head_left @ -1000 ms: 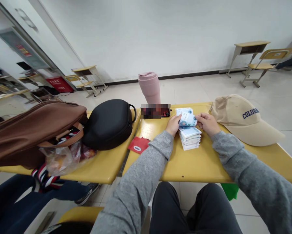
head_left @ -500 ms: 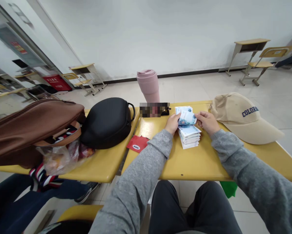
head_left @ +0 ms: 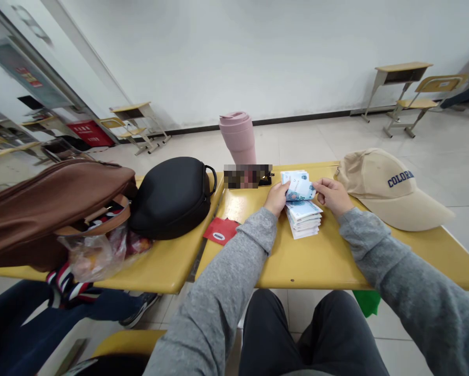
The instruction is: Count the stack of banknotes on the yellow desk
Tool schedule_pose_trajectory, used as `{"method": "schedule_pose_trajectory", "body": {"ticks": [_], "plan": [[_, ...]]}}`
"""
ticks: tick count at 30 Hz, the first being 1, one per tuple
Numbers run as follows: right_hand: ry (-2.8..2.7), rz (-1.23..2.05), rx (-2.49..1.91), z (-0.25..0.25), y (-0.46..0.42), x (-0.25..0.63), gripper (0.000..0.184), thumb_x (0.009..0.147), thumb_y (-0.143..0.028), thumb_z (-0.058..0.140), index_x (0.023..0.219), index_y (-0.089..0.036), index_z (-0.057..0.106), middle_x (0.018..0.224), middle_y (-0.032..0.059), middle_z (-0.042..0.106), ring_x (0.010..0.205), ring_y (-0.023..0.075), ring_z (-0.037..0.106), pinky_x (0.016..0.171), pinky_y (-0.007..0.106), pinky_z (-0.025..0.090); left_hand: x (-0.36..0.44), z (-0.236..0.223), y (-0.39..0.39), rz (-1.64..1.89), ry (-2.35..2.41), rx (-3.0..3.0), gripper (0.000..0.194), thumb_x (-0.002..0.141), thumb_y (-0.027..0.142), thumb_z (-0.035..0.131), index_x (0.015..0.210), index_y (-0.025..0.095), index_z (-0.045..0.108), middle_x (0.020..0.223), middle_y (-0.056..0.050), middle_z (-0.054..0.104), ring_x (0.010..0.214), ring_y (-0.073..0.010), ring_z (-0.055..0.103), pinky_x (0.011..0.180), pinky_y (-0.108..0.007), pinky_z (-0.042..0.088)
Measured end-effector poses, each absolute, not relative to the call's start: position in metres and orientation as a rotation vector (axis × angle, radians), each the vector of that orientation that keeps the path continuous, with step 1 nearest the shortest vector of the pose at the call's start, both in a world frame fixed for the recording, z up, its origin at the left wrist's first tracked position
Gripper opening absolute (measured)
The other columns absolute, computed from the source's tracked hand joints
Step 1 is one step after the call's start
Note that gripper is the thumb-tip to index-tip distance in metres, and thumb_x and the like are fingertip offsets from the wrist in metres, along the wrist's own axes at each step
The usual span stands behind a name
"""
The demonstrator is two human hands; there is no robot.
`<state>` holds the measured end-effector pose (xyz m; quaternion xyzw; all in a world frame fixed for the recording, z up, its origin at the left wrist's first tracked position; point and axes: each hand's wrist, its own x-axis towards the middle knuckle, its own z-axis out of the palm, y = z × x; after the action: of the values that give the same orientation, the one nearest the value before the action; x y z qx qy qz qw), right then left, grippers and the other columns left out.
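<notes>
Blue-and-white banknotes (head_left: 298,184) are held up between my two hands over the yellow desk (head_left: 276,266). My left hand (head_left: 277,197) is closed on their left edge, thumb on top. At the right edge, my right hand (head_left: 333,195) pinches a corner of the notes between thumb and fingers. Directly below and nearer to me lies a thick stack of banknotes (head_left: 305,222), layered unevenly. Whether the held notes touch that stack, I cannot tell. How many notes are in my hands is hidden.
Right of my hands rests a beige cap (head_left: 379,183). A pink tumbler (head_left: 238,138) stands at the desk's far edge, with a blurred dark object (head_left: 266,178) before it. Leftward are a red packet (head_left: 221,231), black case (head_left: 172,201), brown bag (head_left: 58,209) and plastic bag of fruit (head_left: 97,256).
</notes>
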<state>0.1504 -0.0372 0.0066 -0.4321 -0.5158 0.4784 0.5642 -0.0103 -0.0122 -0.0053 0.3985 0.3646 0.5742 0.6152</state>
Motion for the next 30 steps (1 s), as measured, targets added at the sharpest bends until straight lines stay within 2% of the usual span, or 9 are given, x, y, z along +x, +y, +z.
{"method": "schedule_pose_trajectory", "body": {"ticks": [4, 10, 17, 23, 30], "plan": [[-1.220, 1.145, -1.000, 0.0061, -0.0369, 0.1504, 0.031, 0.065, -0.043, 0.071, 0.062, -0.017, 0.054, 0.050, -0.0039, 0.051, 0.034, 0.0044, 0.037, 0.034, 0.020, 0.022, -0.0098, -0.0054, -0.0121, 1.324, 0.840, 0.901, 0.022, 0.066, 0.033, 0.071, 0.069, 0.014, 0.063, 0.065, -0.003, 0.065, 0.070, -0.0151, 0.061, 0.074, -0.029, 0.045], [-1.289, 1.163, -1.045, 0.0060, -0.0380, 0.1498, 0.028, 0.074, -0.043, 0.061, 0.067, -0.016, 0.057, 0.042, -0.0022, 0.052, 0.033, 0.0055, 0.034, 0.036, 0.020, 0.023, -0.0100, -0.0003, -0.0167, 1.323, 0.865, 0.901, 0.021, 0.065, 0.031, 0.072, 0.067, 0.013, 0.061, 0.054, 0.002, 0.055, 0.054, -0.0088, 0.051, 0.063, -0.024, 0.042], [-1.224, 1.063, -1.190, 0.0035, -0.0356, 0.1513, 0.031, 0.068, -0.041, 0.069, 0.062, -0.018, 0.050, 0.046, -0.0036, 0.052, 0.036, 0.0051, 0.035, 0.036, 0.020, 0.026, -0.0111, 0.0003, -0.0184, 1.267, 0.838, 0.977, 0.023, 0.060, 0.029, 0.074, 0.073, 0.014, 0.063, 0.059, 0.001, 0.059, 0.060, -0.0107, 0.053, 0.067, -0.026, 0.042], [-1.217, 1.103, -1.161, 0.0023, -0.0345, 0.1509, 0.032, 0.067, -0.042, 0.071, 0.063, -0.018, 0.050, 0.049, -0.0027, 0.055, 0.036, 0.0052, 0.035, 0.036, 0.020, 0.025, -0.0111, -0.0036, -0.0156, 1.245, 0.860, 1.015, 0.023, 0.059, 0.028, 0.074, 0.071, 0.014, 0.061, 0.058, 0.001, 0.057, 0.054, -0.0093, 0.049, 0.062, -0.026, 0.040], [-1.238, 1.122, -1.119, 0.0030, -0.0348, 0.1510, 0.032, 0.067, -0.042, 0.070, 0.057, -0.018, 0.050, 0.050, -0.0013, 0.055, 0.038, 0.0054, 0.035, 0.036, 0.020, 0.025, -0.0108, -0.0017, -0.0159, 1.256, 0.843, 0.967, 0.020, 0.064, 0.027, 0.072, 0.074, 0.013, 0.064, 0.063, -0.001, 0.062, 0.062, -0.0125, 0.056, 0.072, -0.030, 0.043]]}}
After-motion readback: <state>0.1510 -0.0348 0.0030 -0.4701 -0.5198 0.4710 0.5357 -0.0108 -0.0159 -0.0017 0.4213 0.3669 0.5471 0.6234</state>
